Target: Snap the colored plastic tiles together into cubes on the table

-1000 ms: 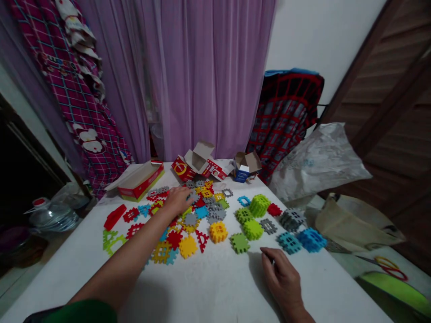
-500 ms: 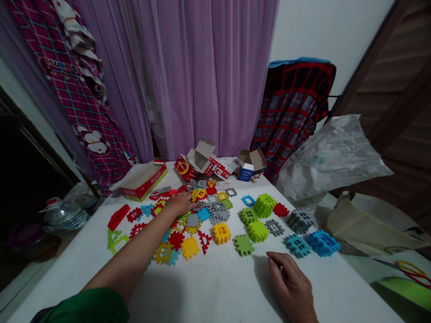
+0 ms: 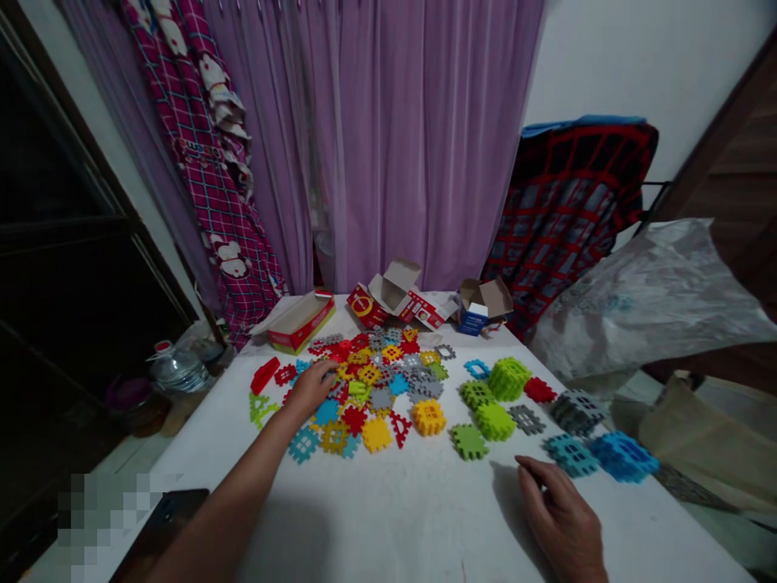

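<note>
My left hand reaches across the left side of a loose pile of toothed plastic building pieces, its fingers stretched over them. Red, yellow, grey and blue pieces surround it, among them a yellow window piece and a lime green piece. My right hand rests on the table at the right, fingers curled with thumb against index and nothing visible in them. Beyond it stand stacks: lime green squares, a teal stack, a blue stack and a grey stack. A yellow stack sits between both groups.
Opened boxes line the white table's back: a red and green box, a red carton and a blue carton. A dark phone is beside my left forearm. A plastic bag hangs at the right.
My left hand has drawn back slightly toward the pile's left side, uncovering pieces near its middle. The camera view has turned left. My right hand keeps its curled pose on the table.
</note>
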